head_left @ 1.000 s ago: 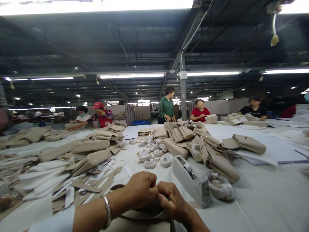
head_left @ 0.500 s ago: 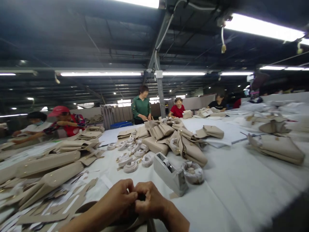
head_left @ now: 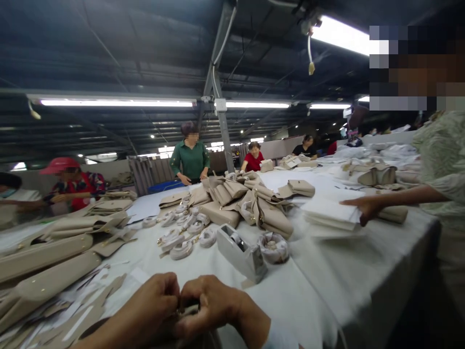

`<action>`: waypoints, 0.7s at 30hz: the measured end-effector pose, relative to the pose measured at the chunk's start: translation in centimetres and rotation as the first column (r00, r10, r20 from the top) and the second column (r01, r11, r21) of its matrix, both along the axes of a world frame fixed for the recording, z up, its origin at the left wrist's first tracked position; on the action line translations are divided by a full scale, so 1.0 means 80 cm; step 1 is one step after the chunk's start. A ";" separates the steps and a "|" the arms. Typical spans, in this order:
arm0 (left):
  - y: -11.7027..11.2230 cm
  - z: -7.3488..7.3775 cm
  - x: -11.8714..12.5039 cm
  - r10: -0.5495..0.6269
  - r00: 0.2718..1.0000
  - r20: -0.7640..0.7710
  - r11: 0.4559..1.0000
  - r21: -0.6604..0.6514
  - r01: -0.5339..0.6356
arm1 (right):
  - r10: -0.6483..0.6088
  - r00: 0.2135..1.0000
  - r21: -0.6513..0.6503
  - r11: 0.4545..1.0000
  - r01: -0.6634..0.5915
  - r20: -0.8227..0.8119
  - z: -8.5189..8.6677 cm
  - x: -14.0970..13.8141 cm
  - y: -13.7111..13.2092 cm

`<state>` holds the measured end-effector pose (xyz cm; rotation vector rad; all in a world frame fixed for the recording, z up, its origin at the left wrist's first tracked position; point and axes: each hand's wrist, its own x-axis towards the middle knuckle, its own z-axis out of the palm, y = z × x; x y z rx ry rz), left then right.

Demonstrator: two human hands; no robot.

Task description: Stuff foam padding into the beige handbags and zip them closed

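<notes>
While both hands meet at the near edge of the white-covered table (head_left: 327,291), a small dark metal fitting (head_left: 189,307) sits pinched between them, mostly hidden, so its long axis cannot be told. Left hand (head_left: 152,305) and right hand (head_left: 212,303) touch knuckle to knuckle, equally close to it, fingers curled tight around it. Just beyond, to the far right, stands a grey tape dispenser (head_left: 240,252); coiled beige straps (head_left: 181,237) lie farther left.
</notes>
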<state>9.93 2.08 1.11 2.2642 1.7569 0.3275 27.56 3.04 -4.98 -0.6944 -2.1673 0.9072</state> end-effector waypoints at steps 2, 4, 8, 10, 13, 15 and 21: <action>-0.012 0.014 -0.006 0.045 0.989 -0.142 0.997 0.068 -0.036 | -0.041 0.999 0.054 0.998 0.041 0.004 0.001 -0.003 -0.004; -0.018 0.028 -0.021 0.070 0.957 -0.280 0.988 0.154 -0.028 | -0.051 0.999 0.073 0.996 0.052 -0.017 0.004 -0.006 -0.010; -0.015 0.036 -0.087 0.117 0.957 -0.264 0.980 0.188 -0.068 | -0.023 1.000 0.031 0.999 0.023 -0.019 0.015 -0.010 -0.010; -0.015 0.033 -0.120 0.157 0.965 -0.210 0.972 0.206 -0.113 | -0.010 1.000 0.021 1.000 0.010 -0.008 0.016 -0.011 -0.008; -0.015 0.025 -0.149 0.158 0.979 -0.131 0.967 0.220 -0.127 | 0.009 1.000 -0.018 1.000 -0.010 -0.009 0.016 -0.012 -0.010; -0.012 0.019 -0.156 0.117 0.991 -0.060 0.968 0.230 -0.100 | 0.029 0.999 -0.037 0.999 -0.030 -0.031 0.015 -0.013 -0.011; 0.000 -0.015 -0.191 0.136 0.984 0.116 0.950 0.266 -0.163 | -0.134 0.991 -0.042 0.990 0.133 -0.025 0.000 -0.011 0.010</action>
